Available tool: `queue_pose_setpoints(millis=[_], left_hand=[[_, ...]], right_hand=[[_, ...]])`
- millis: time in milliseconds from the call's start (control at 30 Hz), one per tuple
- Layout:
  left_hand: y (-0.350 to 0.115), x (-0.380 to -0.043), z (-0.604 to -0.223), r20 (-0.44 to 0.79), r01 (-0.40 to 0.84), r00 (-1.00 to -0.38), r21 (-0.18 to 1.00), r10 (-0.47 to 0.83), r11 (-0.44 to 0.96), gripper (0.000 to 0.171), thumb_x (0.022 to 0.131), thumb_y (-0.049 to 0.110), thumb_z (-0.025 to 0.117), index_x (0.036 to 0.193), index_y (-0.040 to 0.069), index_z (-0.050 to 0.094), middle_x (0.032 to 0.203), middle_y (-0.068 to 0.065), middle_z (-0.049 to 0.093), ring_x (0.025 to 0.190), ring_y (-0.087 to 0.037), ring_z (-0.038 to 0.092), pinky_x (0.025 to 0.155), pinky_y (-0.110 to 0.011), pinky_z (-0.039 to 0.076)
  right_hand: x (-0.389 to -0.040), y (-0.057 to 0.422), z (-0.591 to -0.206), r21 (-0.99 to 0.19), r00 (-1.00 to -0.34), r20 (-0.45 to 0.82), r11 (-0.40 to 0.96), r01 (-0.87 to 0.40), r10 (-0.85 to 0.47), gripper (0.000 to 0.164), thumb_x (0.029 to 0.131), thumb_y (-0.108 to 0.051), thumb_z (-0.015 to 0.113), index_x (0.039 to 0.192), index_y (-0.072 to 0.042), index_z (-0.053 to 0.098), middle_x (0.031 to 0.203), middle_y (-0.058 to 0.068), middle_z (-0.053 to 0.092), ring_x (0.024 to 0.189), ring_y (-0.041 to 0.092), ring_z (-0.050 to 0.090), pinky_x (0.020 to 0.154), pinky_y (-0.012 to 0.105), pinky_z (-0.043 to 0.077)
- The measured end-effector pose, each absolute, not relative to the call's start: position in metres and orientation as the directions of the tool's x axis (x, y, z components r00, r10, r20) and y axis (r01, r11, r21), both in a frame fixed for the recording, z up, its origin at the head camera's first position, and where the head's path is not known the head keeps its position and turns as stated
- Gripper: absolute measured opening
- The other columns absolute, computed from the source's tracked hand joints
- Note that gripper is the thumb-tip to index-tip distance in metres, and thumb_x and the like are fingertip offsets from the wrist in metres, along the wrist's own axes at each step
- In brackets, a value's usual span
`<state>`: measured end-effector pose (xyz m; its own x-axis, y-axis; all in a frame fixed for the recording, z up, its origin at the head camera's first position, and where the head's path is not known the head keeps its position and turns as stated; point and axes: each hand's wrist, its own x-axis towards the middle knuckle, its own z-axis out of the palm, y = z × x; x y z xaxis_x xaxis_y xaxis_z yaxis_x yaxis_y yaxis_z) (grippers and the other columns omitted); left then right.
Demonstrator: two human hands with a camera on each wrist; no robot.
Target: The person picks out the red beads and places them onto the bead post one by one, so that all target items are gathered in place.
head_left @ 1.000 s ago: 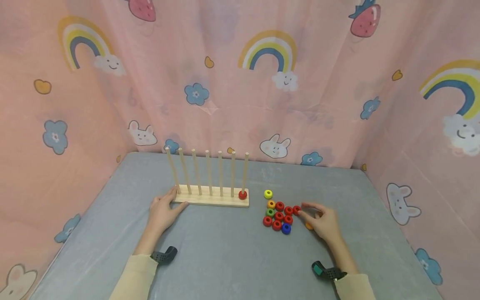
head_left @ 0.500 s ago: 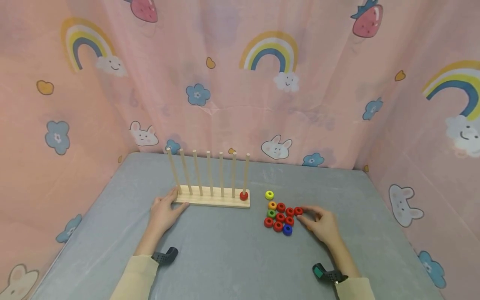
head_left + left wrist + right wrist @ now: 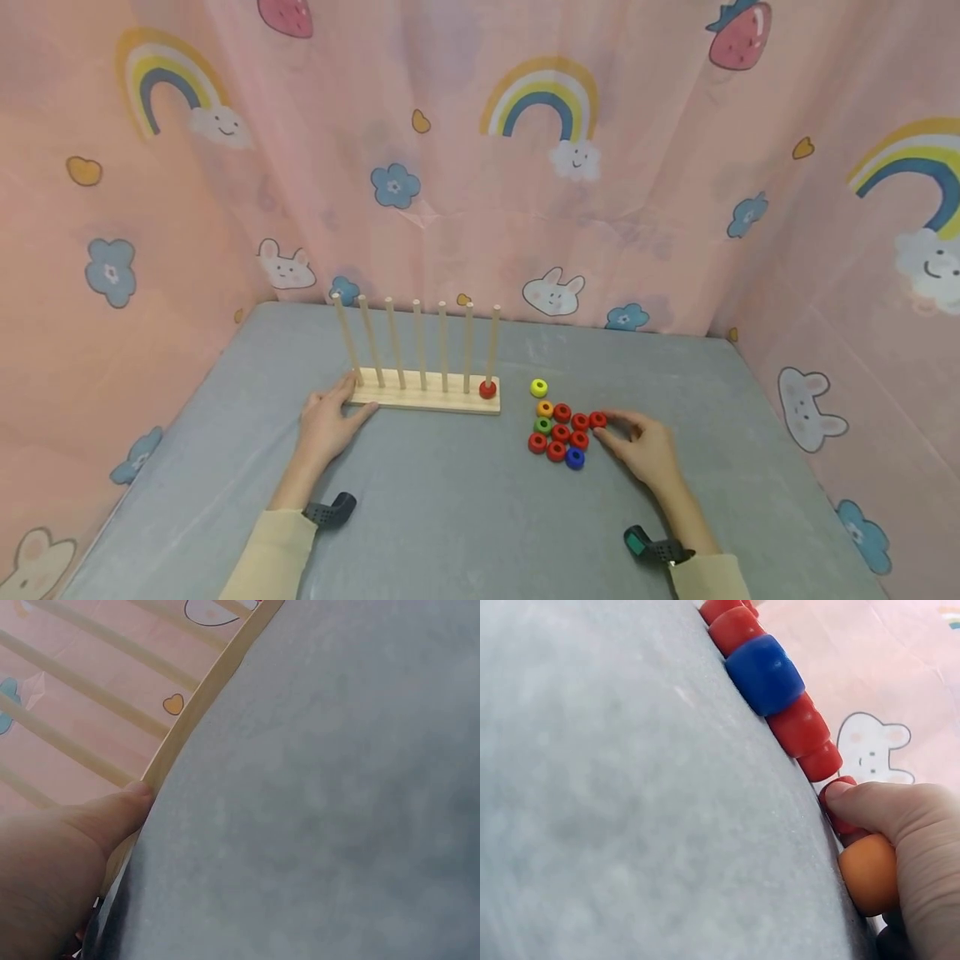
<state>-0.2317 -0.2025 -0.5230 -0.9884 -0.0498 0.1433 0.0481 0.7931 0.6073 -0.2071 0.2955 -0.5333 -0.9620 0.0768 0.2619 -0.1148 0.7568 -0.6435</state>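
A wooden peg rack (image 3: 420,402) with several upright pegs stands on the table; one red bead (image 3: 487,390) sits at the foot of its rightmost peg. My left hand (image 3: 324,425) grips the rack's left end, with the thumb along the front edge. To the right of the rack lies a cluster of ring-shaped beads, mostly red. Its outermost red bead (image 3: 597,420) is pinched between the thumb and finger of my right hand (image 3: 647,450). In the right wrist view an orange bead (image 3: 868,874) shows beside that thumb; the hand hides it from the head camera.
A yellow bead (image 3: 538,388) lies at the back of the cluster. Nearer are an orange-yellow bead (image 3: 544,408), a green bead (image 3: 543,426) and a blue bead (image 3: 575,457). The grey table (image 3: 450,517) meets a pink patterned curtain (image 3: 450,167) at its far edge and sides.
The right thumb and finger have come in around the outermost red bead, and the hand now covers the orange bead near it. My left hand has stayed on the rack.
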Motion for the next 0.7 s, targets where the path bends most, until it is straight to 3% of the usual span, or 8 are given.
queue_pose_setpoints(millis=[200,333,567,700], left_hand=[[-0.2050,-0.2330,-0.5215,0.110,0.029,-0.993,0.607,-0.047,0.794,0.078,0.101,0.040,0.073,0.161,0.002,0.041,0.167,-0.018,0.041,0.125,-0.045,0.049,0.104,-0.059,0.036],[-0.2047,-0.2324,-0.5213,0.103,0.023,-0.993,0.607,-0.050,0.794,0.078,0.101,0.041,0.073,0.161,0.002,0.041,0.167,-0.018,0.040,0.124,-0.044,0.049,0.102,-0.058,0.036],[-0.2037,-0.2316,-0.5205,0.102,0.018,-0.993,0.606,-0.055,0.795,0.078,0.101,0.041,0.073,0.161,0.002,0.041,0.167,-0.018,0.040,0.118,-0.042,0.049,0.098,-0.056,0.037],[-0.2040,-0.2317,-0.5200,0.104,0.016,-0.993,0.607,-0.059,0.795,0.078,0.101,0.041,0.073,0.161,0.002,0.042,0.167,-0.018,0.041,0.117,-0.041,0.049,0.097,-0.055,0.037]], right_hand=[[-0.2065,0.2952,-0.5330,-0.691,-0.964,0.247,0.715,-0.105,0.096,0.036,0.088,-0.022,0.090,0.118,-0.004,0.079,0.102,0.017,0.078,0.045,0.004,0.028,0.044,0.025,0.030],[-0.2051,0.2952,-0.5327,-0.716,-0.965,0.239,0.691,-0.103,0.105,0.037,0.088,-0.022,0.090,0.119,-0.004,0.079,0.082,0.014,0.076,0.040,0.003,0.031,0.040,0.025,0.031],[-0.2054,0.2958,-0.5312,-0.716,-0.961,0.253,0.689,-0.111,0.109,0.039,0.089,-0.020,0.089,0.121,-0.002,0.078,0.098,0.017,0.077,0.042,0.001,0.027,0.042,0.025,0.029],[-0.2043,0.2946,-0.5289,-0.725,-0.966,0.232,0.683,-0.093,0.115,0.037,0.090,-0.020,0.088,0.120,-0.002,0.078,0.067,0.005,0.063,0.044,0.003,0.027,0.043,0.025,0.028]])
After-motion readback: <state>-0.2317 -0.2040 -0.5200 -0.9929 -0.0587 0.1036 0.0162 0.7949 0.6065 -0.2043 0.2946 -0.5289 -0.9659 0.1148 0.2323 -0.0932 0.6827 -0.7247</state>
